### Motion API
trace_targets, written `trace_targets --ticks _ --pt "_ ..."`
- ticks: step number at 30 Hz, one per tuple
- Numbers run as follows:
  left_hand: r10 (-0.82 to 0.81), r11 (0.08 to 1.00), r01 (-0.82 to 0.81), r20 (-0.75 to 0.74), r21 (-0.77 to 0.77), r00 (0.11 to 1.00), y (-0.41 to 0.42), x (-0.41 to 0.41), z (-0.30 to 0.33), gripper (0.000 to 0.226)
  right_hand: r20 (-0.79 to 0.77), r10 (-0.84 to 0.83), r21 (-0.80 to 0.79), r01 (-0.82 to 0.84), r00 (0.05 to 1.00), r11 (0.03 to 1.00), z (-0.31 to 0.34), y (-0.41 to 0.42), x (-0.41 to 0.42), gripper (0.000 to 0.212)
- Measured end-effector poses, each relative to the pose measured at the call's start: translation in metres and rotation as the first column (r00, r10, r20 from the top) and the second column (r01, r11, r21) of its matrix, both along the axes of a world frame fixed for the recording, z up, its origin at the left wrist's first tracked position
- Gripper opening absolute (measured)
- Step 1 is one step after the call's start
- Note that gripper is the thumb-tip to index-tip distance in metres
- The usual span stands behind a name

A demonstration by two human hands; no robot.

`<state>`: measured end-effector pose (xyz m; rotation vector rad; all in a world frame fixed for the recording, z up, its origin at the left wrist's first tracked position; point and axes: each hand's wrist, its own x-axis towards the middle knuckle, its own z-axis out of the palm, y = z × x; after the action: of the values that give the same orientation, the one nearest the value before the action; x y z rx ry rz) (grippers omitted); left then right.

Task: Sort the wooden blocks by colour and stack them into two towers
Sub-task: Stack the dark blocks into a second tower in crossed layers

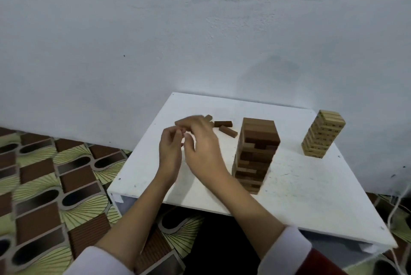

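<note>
Two towers already stand on the white table (300, 185): a dark brown tower (255, 152) near the middle and a pale tower (322, 134) towards the far right corner. A few loose dark blocks (224, 126) lie near the far left edge. The right hand (200, 141) reaches over them with fingers curled, and a brown block (179, 122) seems to show at its fingertips, though blur makes the grip uncertain. The left hand (170, 143) is just beside it, fingers loosely curled; I cannot tell whether it holds anything. The step looks like gathering the last dark blocks. Next, each must be laid gently on the brown tower's top, which looks slightly uneven.
</note>
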<state>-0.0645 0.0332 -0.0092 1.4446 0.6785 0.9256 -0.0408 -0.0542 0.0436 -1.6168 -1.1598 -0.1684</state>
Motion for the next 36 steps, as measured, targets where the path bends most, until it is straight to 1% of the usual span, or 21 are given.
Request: trace_targets --ticks 2,4,5,6,9,12,14,17,18,19,20,21,22,23,24,27,28,31,33,34,36 --pt "-0.009 0.999 0.014 -0.119 0.042 0.993 0.015 -0.003 -0.022 0.016 -0.165 -0.052 -0.21 0.016 0.985 0.977 -0.025 0.019 0.007 0.028" --pt "-0.065 0.982 0.117 -0.315 0.151 0.947 0.028 -0.002 -0.046 0.025 -0.247 -0.164 -0.385 0.059 0.955 0.921 -0.044 0.036 0.018 0.033" --pt "-0.089 0.963 0.179 -0.387 0.202 0.918 0.032 -0.001 -0.055 0.031 -0.27 -0.21 -0.438 0.075 0.94 0.896 -0.05 0.042 0.023 0.036" --pt "-0.11 0.943 0.234 -0.443 0.235 0.89 0.035 0.0 -0.061 0.036 -0.283 -0.245 -0.477 0.086 0.927 0.875 -0.055 0.048 0.028 0.038" --pt "-0.129 0.922 0.292 -0.512 0.253 0.849 0.057 0.013 -0.072 0.048 -0.282 -0.351 -0.557 0.145 0.893 0.817 -0.073 0.074 0.049 0.041" --pt "-0.115 0.865 0.374 -0.594 0.334 0.796 0.081 0.031 -0.083 0.061 -0.211 -0.441 -0.575 0.255 0.872 0.778 -0.091 0.092 0.069 0.04" --pt "-0.079 0.815 0.402 -0.606 0.418 0.791 0.091 0.043 -0.085 0.063 -0.193 -0.463 -0.559 0.291 0.865 0.776 -0.1 0.101 0.078 0.046" --pt "-0.026 0.65 0.364 -0.46 0.667 0.888 0.104 0.063 -0.081 0.064 -0.146 -0.433 -0.553 0.289 0.89 0.781 -0.114 0.112 0.093 0.058" --pt "-0.014 0.599 0.343 -0.419 0.724 0.908 0.107 0.067 -0.08 0.065 -0.098 -0.427 -0.575 0.299 0.899 0.762 -0.117 0.114 0.096 0.057" --pt "0.006 0.565 0.343 -0.42 0.75 0.908 0.112 0.075 -0.082 0.062 -0.053 -0.43 -0.607 0.313 0.901 0.731 -0.121 0.118 0.102 0.056" --pt "0.034 0.539 0.373 -0.462 0.755 0.886 0.118 0.081 -0.085 0.059 -0.02 -0.44 -0.646 0.324 0.898 0.691 -0.123 0.122 0.106 0.056" --pt "0.073 0.531 0.433 -0.549 0.728 0.833 0.121 0.085 -0.088 0.059 0.004 -0.452 -0.683 0.332 0.892 0.65 -0.124 0.124 0.11 0.055" --pt "0.097 0.554 0.498 -0.647 0.667 0.757 0.124 0.088 -0.09 0.06 0.02 -0.463 -0.709 0.34 0.886 0.619 -0.124 0.126 0.112 0.054" --pt "0.11 0.563 0.534 -0.698 0.631 0.708 0.127 0.09 -0.092 0.06 0.041 -0.468 -0.721 0.351 0.883 0.597 -0.125 0.127 0.113 0.053" --pt "0.112 0.553 0.541 -0.7 0.633 0.705 0.128 0.091 -0.092 0.057 0.069 -0.467 -0.721 0.367 0.882 0.588 -0.126 0.127 0.114 0.052" --pt "0.121 0.499 0.504 -0.633 0.705 0.765 0.126 0.091 -0.092 0.052 0.144 -0.444 -0.65 0.423 0.885 0.632 -0.133 0.123 0.111 0.043" --pt "0.136 0.506 0.465 -0.599 0.727 0.789 0.124 0.09 -0.094 0.048 0.158 -0.438 -0.61 0.436 0.885 0.661 -0.136 0.12 0.108 0.038" --pt "0.18 0.566 0.367 -0.545 0.738 0.819 0.107 0.079 -0.093 0.045 0.202 -0.457 -0.491 0.494 0.866 0.718 -0.141 0.108 0.097 0.028" --pt "0.165 0.578 0.328 -0.501 0.747 0.85 0.096 0.071 -0.093 0.044 0.217 -0.448 -0.454 0.496 0.867 0.74 -0.144 0.1 0.093 0.024" --pt "0.138 0.6 0.324 -0.493 0.732 0.859 0.091 0.065 -0.091 0.043 0.204 -0.428 -0.443 0.473 0.88 0.761 -0.145 0.096 0.091 0.023" --pt "0.059 0.689 0.334 -0.509 0.644 0.859 0.079 0.055 -0.087 0.04 0.119 -0.385 -0.422 0.398 0.915 0.815 -0.149 0.087 0.087 0.021"
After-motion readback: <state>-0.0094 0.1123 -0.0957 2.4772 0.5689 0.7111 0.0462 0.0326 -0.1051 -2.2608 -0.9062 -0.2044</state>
